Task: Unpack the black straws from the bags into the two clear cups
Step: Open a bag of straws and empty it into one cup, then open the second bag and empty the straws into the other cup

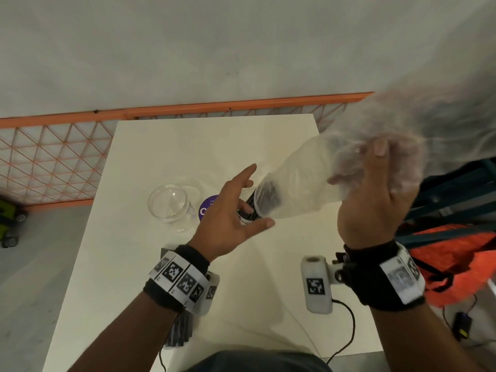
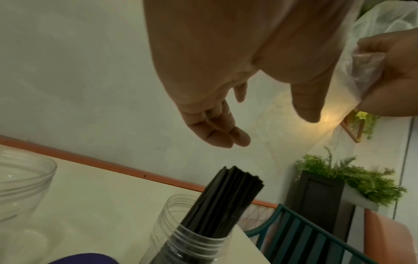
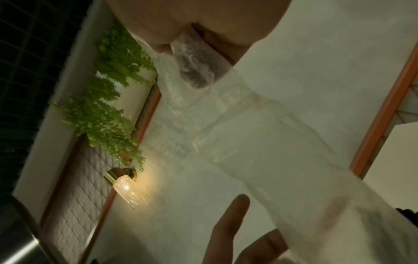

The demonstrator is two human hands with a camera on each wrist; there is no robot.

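A bundle of black straws (image 1: 251,203) (image 2: 222,200) stands tilted in a clear cup (image 2: 178,230) on the white table (image 1: 268,285). My right hand (image 1: 375,189) (image 2: 393,75) grips the bunched top of a clear plastic bag (image 1: 300,183) (image 3: 248,128), raised to the right. The bag's open lower end hangs about the straws' tops. My left hand (image 1: 236,210) (image 2: 224,125) hovers open over that cup, fingers spread, holding nothing. A second clear cup (image 1: 171,208) (image 2: 22,187) stands empty to the left.
A purple round label (image 1: 207,209) lies between the cups. Another dark bundle of straws (image 1: 178,331) lies on the table under my left wrist. An orange mesh fence (image 1: 53,162) runs behind the table; a teal rack and orange cloth (image 1: 456,251) stand at the right.
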